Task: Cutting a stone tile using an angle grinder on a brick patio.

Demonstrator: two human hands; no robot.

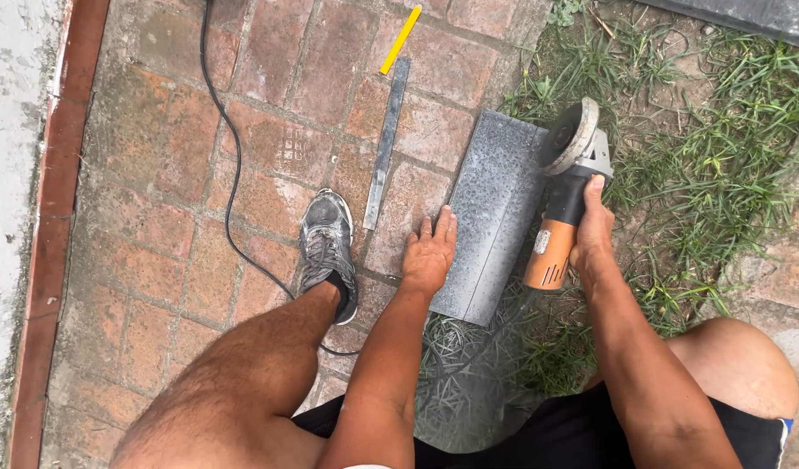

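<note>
The grey stone slab (493, 217) lies half on brick paving (156, 217), half on grass (712, 174). Its right edge meets open grass; left of it lie a thin grey strip (384, 148), a shoe (328, 252) and a black cable (230, 174). The left hand (430, 254) presses flat, fingers spread, on the slab's left edge. The right hand (593, 230) is clamped around the orange angle grinder (562, 200), its disc at the slab's upper right corner.

the left hand (429, 252) lies flat on the near left edge of a grey stone slab (492, 204) resting on the brick paving (156, 174) beside the grass (720, 130). the right hand (593, 227) wraps around an orange and black angle grinder (566, 182), its disc at the slab's far right corner. a narrow grey strip (384, 148), a yellow stick (400, 39) and a black cable (230, 156) lie on the bricks near a grey shoe (328, 247).
</note>
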